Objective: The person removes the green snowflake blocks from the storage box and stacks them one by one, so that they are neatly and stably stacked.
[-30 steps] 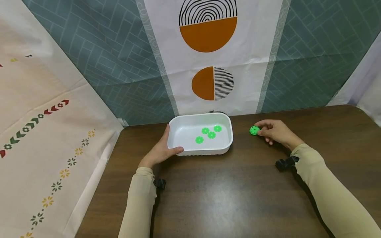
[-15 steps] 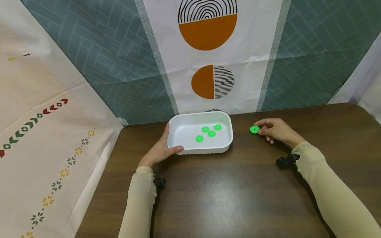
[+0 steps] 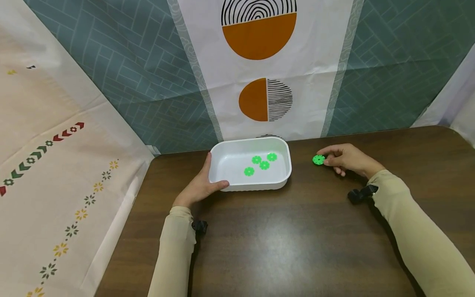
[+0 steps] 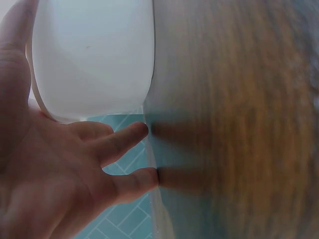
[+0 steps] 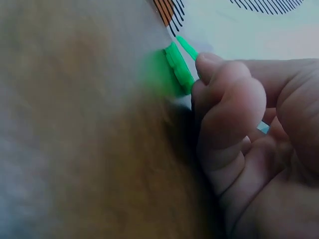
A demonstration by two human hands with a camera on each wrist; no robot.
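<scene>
My left hand [image 3: 198,184] holds the left end of a white plastic tray [image 3: 256,187], thumb at the front rim. In the left wrist view two fingertips reach the tabletop beside the tray's wall [image 4: 94,55]. Inside the tray lie several green notched discs [image 3: 249,171], flat and spread out. To the right of the tray, my right hand [image 3: 352,159] pinches a green notched disc [image 3: 318,160] between thumb and finger. The right wrist view shows a thin green disc [image 5: 187,48] at the fingertips, beside a thicker green piece [image 5: 178,69] close over the table.
A brown wooden table [image 3: 274,247] carries everything. Right behind the tray hangs a patterned cloth [image 3: 267,70], and a pale printed cloth [image 3: 67,177] drapes along the left side.
My right hand has shifted very slightly right, its fingers still at the green disc. The left hand and tray stay put; the head view tilts a little.
</scene>
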